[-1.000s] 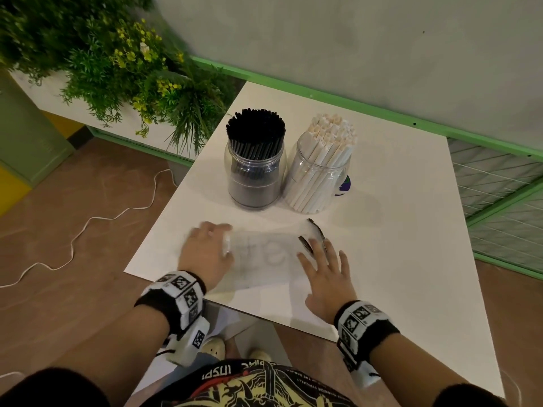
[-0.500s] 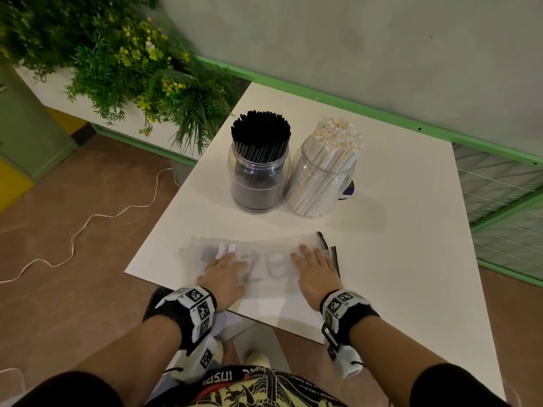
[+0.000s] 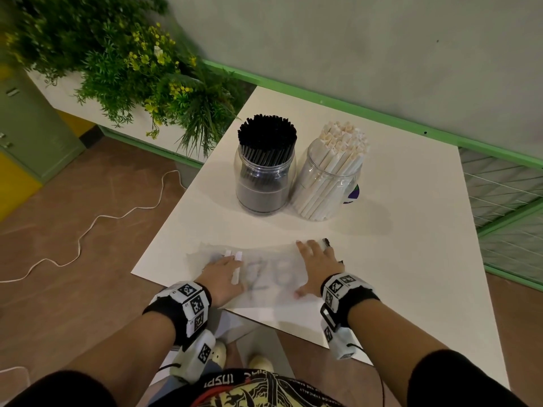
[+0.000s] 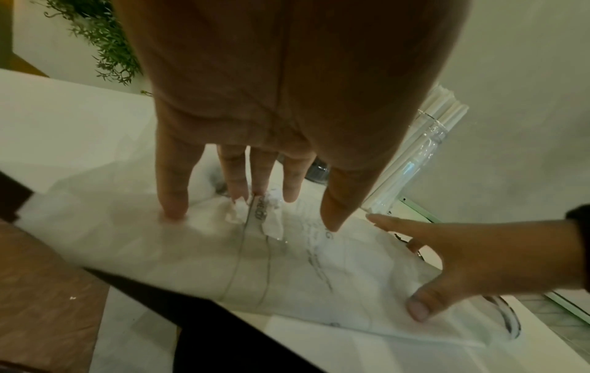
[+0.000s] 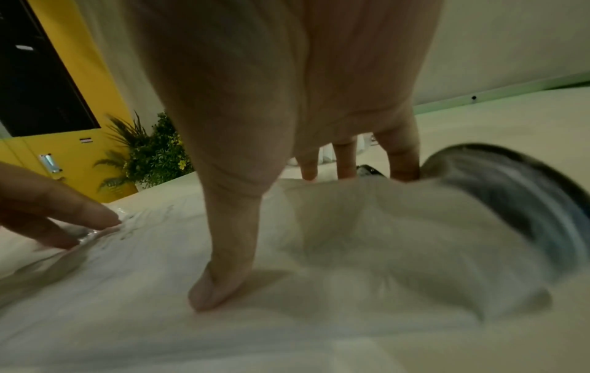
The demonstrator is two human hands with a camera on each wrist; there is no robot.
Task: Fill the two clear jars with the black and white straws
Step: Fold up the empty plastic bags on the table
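Observation:
Two clear jars stand side by side at the middle of the white table (image 3: 411, 259). The left jar (image 3: 264, 183) is packed with black straws (image 3: 266, 133), the right jar (image 3: 327, 189) with white straws (image 3: 340, 148). Near the front edge lies a flat translucent plastic bag (image 3: 270, 277) with grey lettering. My left hand (image 3: 224, 273) presses flat on its left part, fingers straight (image 4: 174, 202). My right hand (image 3: 317, 265) presses flat on its right part, thumb spread (image 5: 220, 285). The bag (image 4: 319, 272) wrinkles under both hands. A black-edged end of the bag (image 5: 517, 191) bulges beside the right hand.
A planter with green plants and yellow flowers (image 3: 141, 77) stands past the table's left edge. A grey wall with a green rail (image 3: 382, 118) runs behind. A white cable (image 3: 88, 230) lies on the brown floor. A small purple-and-white object (image 3: 354, 193) peeks from behind the right jar.
Both hands have slid over the bag toward the front edge and then spread apart again, smoothing it flat. The jars have not moved.

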